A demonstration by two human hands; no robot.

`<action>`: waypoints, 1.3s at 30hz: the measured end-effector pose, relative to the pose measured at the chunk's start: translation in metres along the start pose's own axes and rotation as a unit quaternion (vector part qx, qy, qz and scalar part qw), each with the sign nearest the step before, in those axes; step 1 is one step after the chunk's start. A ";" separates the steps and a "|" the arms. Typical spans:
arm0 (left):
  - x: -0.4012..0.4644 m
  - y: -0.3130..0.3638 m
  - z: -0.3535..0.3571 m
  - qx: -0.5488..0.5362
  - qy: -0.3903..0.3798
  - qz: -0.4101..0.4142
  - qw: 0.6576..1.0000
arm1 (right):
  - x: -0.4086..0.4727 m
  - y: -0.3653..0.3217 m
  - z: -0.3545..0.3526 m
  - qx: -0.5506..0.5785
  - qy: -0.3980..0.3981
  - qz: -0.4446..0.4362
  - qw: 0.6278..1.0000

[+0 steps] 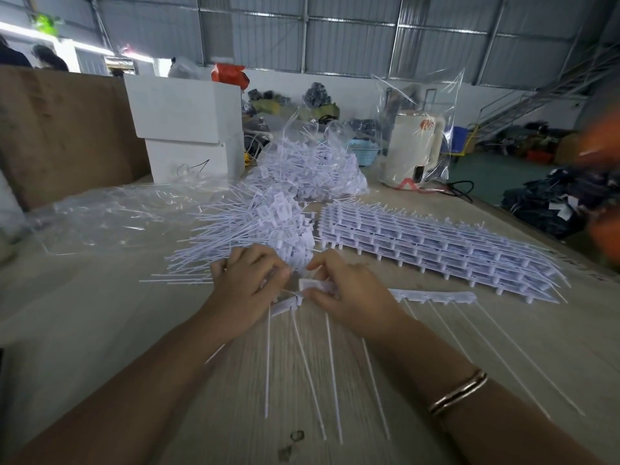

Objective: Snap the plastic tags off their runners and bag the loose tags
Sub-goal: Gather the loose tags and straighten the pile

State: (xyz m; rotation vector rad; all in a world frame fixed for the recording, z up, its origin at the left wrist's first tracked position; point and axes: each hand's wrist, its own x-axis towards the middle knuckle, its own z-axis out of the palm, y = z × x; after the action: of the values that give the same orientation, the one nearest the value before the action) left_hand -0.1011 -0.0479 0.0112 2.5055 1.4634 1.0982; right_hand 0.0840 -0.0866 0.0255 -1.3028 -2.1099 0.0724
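Head camera: a person's two bare hands meet over a pale wooden table point(100, 330) in a metal-walled workshop. The left hand point(246, 290) is curled, its fingers gripping the left end of a white plastic runner point(436, 297), though exactly what the fingertips pinch is hidden. The right hand point(349, 293), a gold bangle point(459, 391) on its wrist, pinches a small square tag point(310, 284) between thumb and forefinger, right where the two hands nearly touch. The runner stretches away to the right of the right hand's fingers, and its long thin tails fan back toward the person, passing beneath both wrists.

Just beyond the fingertips lies a heap of loose tags point(268, 223), their tails pointing left. To the right of the fingers, and a little farther off, sits a flat stack of unbroken runners point(436, 243). Farther beyond the heap, a clear plastic bag point(312, 166) bulges with tags. Left of the left hand's fingers, empty clear bags point(110, 213) lie crumpled on the table.

Well beyond the fingers stand a white box point(188, 125) and a cream kettle point(412, 152) wrapped in clear plastic. A blurred orange shape point(600, 142) intrudes at the right edge; what it is cannot be told.
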 end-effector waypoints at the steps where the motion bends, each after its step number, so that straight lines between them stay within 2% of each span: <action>1: 0.000 0.004 0.001 -0.035 -0.022 0.003 0.999 | 0.001 -0.004 0.002 0.003 0.007 -0.013 1.000; 4: -0.001 0.011 0.002 -0.159 -0.082 0.010 0.984 | -0.001 -0.009 -0.001 0.008 0.001 -0.041 0.999; 8: 0.000 0.009 -0.003 -0.166 -0.059 -0.030 0.984 | -0.002 0.007 -0.015 -0.003 -0.039 0.007 0.999; 13: -0.002 0.003 -0.004 -0.168 -0.069 0.002 0.983 | 0.000 0.014 -0.008 -0.041 -0.056 -0.009 0.998; 18: 0.001 -0.002 -0.007 -0.149 -0.058 0.066 0.985 | 0.003 0.013 -0.010 0.100 -0.064 0.052 0.992; 23: 0.004 0.003 -0.009 -0.174 -0.072 0.049 0.981 | 0.002 0.006 -0.015 0.182 -0.046 0.082 0.979; 25: 0.004 0.005 -0.007 -0.246 -0.082 0.041 0.965 | 0.003 0.003 -0.013 0.241 -0.033 0.090 0.966; 28: 0.002 0.005 -0.008 -0.365 -0.097 -0.022 0.926 | 0.003 -0.002 -0.012 0.316 -0.014 0.091 0.944; 33: 0.001 0.010 -0.008 -0.479 -0.114 -0.066 0.868 | 0.005 -0.009 -0.008 0.336 0.026 0.089 0.937; 34: 0.002 0.011 -0.009 -0.506 -0.105 -0.070 0.853 | 0.005 -0.009 -0.009 0.366 0.038 0.094 0.925; 36: 0.002 0.008 -0.013 -0.576 -0.084 -0.100 0.807 | 0.003 -0.005 -0.016 0.473 0.072 0.120 0.870; 37: 0.001 0.004 -0.015 -0.600 -0.074 -0.119 0.787 | 0.000 0.001 -0.020 0.486 0.092 0.132 0.859; 38: 0.000 0.000 -0.017 -0.599 -0.069 -0.125 0.788 | -0.002 0.006 -0.023 0.452 0.102 0.142 0.875; 39: -0.001 -0.004 -0.019 -0.556 -0.066 -0.121 0.820 | -0.004 0.009 -0.023 0.387 0.097 0.149 0.905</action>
State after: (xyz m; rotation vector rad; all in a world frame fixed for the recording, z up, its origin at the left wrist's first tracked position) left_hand -0.1157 -0.0524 0.0228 1.4690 0.6803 1.1802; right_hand 0.1053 -0.0916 0.0382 -1.0519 -1.4433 0.7927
